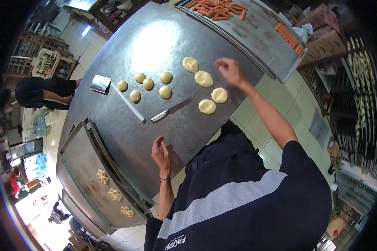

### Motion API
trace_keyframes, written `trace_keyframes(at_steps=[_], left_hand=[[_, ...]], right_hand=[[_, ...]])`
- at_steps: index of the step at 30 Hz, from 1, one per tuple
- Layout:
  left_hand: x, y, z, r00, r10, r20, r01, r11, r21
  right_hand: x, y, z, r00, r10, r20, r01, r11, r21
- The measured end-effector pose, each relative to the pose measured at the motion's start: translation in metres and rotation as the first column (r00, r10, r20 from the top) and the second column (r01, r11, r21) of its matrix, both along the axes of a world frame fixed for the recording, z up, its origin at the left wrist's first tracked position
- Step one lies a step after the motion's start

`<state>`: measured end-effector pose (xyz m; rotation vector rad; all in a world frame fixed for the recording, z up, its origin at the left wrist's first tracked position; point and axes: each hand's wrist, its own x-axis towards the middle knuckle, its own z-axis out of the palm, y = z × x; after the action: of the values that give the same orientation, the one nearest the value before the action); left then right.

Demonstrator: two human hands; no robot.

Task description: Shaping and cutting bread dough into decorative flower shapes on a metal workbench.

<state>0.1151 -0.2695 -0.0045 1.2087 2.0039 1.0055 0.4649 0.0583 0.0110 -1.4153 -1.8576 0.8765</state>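
Observation:
My right hand point(231, 72), slightly blurred, hovers at the right of the metal table with its fingers loosely apart and nothing in them. Just left of it lies a flattened dough disc point(204, 78), touching another disc above it; a second touching pair point(207, 106) sits nearer my body. Over the table's near edge, my left hand point(161, 152) is empty, with relaxed, partly bent fingers. Ahead of it rest a white-handled knife point(160, 116) and a thin white rod point(129, 103). Several round dough balls point(148, 84) are grouped mid-table, and a metal dough scraper point(101, 84) lies left of them.
At the far right, a large tray point(255, 39) bears a heap and a row of sausages point(218, 8). Stacked trays point(81, 157) at the left hold flower-shaped dough pieces point(114, 194). Another person point(42, 93) bends beside the table's left side. Loaded racks point(364, 83) stand at right.

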Motion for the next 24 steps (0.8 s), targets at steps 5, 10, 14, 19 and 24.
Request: trace_keyframes(at_steps=[5, 10, 14, 19, 24], left_hand=[[0.088, 0.095, 0.013, 0.979, -0.191, 0.073, 0.191, 0.982, 0.01], [0.17, 0.14, -0.03, 0.942, -0.253, -0.221, 0.292, 0.942, 0.167], [0.171, 0.138, -0.027, 0.995, -0.086, -0.043, 0.081, 0.992, -0.097], [0.144, 0.1, 0.028, 0.962, -0.189, -0.199, 0.097, 0.913, -0.397], [0.125, 0.079, 0.063, 0.923, 0.187, 0.337, -0.162, 0.982, -0.103]], right_hand=[[0.057, 0.132, 0.009, 0.992, -0.045, 0.115, 0.042, 0.999, 0.031], [0.077, 0.197, 0.014, 0.976, 0.072, 0.207, -0.077, 0.997, 0.019], [0.117, 0.233, 0.002, 0.979, 0.117, 0.164, -0.106, 0.992, -0.073], [0.255, 0.254, -0.045, 0.786, -0.411, 0.462, 0.374, 0.911, 0.174], [0.357, 0.287, -0.052, 0.591, -0.512, 0.623, 0.679, 0.733, -0.042]])
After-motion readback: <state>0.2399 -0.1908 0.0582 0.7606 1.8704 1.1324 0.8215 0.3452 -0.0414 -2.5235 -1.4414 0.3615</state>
